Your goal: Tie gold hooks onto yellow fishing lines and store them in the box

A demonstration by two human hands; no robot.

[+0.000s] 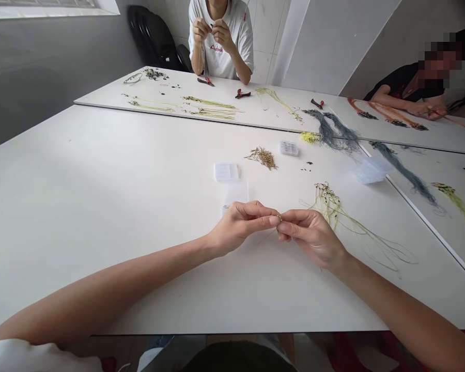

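My left hand (pixel 251 219) and my right hand (pixel 312 235) meet fingertip to fingertip above the white table. Both are closed in a pinch on a small brass-coloured metal piece (pixel 279 217), mostly covered by the fingertips, so its exact kind is unclear. A thin strand hangs below the fingers. Beyond my right hand lies a bundle of yellow-green lines (pixel 335 206) with dark hooks at its far end. Partly behind my left hand is a clear plastic box (pixel 235 192). A pile of small brass-coloured metal pieces (pixel 264 157) lies farther off.
Two small clear boxes (pixel 227 172) (pixel 289 148) stand near the pile, with tiny black bits (pixel 309 163) to the right. Grey-blue line bundles (pixel 329 129) and stacked clear plastic (pixel 372 169) lie farther right. Across the table, a person (pixel 220 49) holds something small; another person (pixel 406 93) handles orange lines.
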